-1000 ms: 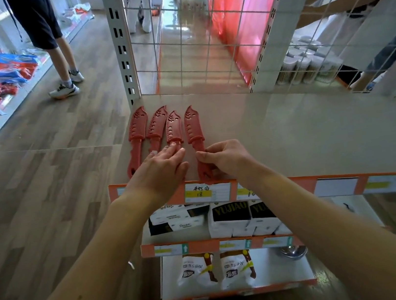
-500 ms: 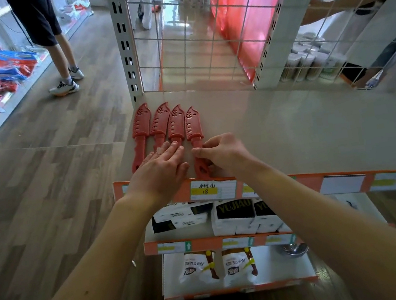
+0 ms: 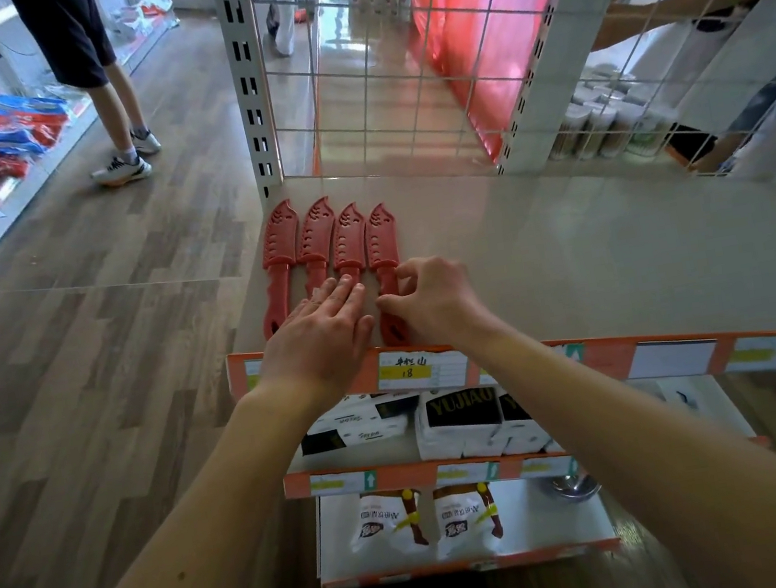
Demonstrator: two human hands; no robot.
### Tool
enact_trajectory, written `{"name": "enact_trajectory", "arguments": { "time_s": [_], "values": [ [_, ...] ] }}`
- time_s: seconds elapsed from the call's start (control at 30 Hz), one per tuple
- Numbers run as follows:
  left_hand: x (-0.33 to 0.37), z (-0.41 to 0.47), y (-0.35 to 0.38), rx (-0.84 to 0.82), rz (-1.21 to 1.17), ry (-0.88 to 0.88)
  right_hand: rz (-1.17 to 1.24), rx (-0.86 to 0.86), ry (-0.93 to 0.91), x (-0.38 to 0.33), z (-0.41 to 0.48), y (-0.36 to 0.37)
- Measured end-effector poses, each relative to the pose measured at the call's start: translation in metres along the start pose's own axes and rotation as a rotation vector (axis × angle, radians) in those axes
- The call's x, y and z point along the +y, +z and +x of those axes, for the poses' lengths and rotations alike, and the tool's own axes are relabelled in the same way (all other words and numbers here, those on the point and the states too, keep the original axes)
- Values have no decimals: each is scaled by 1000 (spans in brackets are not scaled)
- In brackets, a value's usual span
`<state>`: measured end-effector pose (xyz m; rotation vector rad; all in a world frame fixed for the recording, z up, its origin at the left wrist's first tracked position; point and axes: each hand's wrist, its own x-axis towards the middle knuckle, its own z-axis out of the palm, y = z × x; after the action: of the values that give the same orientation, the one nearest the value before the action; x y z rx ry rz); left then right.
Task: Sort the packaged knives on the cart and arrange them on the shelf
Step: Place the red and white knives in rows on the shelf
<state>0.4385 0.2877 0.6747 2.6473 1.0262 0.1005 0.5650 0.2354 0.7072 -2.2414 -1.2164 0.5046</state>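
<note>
Four red sheathed knives (image 3: 328, 247) lay side by side on the shelf (image 3: 574, 276). Left hand (image 3: 317, 342) pressed flat, open; right hand (image 3: 432, 302) pinched the rightmost handle. Light, stiff plastic, probably slippery; handles suit holding.

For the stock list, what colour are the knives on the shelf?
Red knives, clearest in the head view.

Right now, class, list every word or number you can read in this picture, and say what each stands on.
"YUJIAO": black-and-white tissue pack on the second shelf.
"18": handwritten white-and-yellow price tag on the orange shelf edge; characters above unclear.
White snack bags: print too blurred.
Other shelf tags: unreadable.
</note>
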Motion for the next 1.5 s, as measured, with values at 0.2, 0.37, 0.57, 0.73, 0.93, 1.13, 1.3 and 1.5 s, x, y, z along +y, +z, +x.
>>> {"name": "enact_trajectory", "arguments": {
  "time_s": [0.2, 0.37, 0.57, 0.73, 0.93, 1.13, 1.3, 1.5],
  "values": [
    [1, -1, 1, 9, 16, -9, -32, 12, -15, -1, -2, 3],
    [2, -4, 2, 0, 26, -11, -26, 26, -19, -1, -4, 5],
    [4, -7, 0, 5, 9, -21, -59, 17, -19, -2, -6, 5],
    [4, -9, -4, -39, -36, -2, -53, 14, 2, -5, -12, 2],
    [-6, -26, -12, -10, -53, 32, -52, 75, 2, -11, -24, 1],
    [-17, -49, -29, 3, 52, 22, -206, 101, 52, -8, -54, -3],
    [-14, -74, -32, -1, 96, 46, -222, 93, 67, 7, -89, -6],
    [6, -106, -27, 13, 122, 70, -235, 85, 51, 17, -127, -8]
  ]
}}
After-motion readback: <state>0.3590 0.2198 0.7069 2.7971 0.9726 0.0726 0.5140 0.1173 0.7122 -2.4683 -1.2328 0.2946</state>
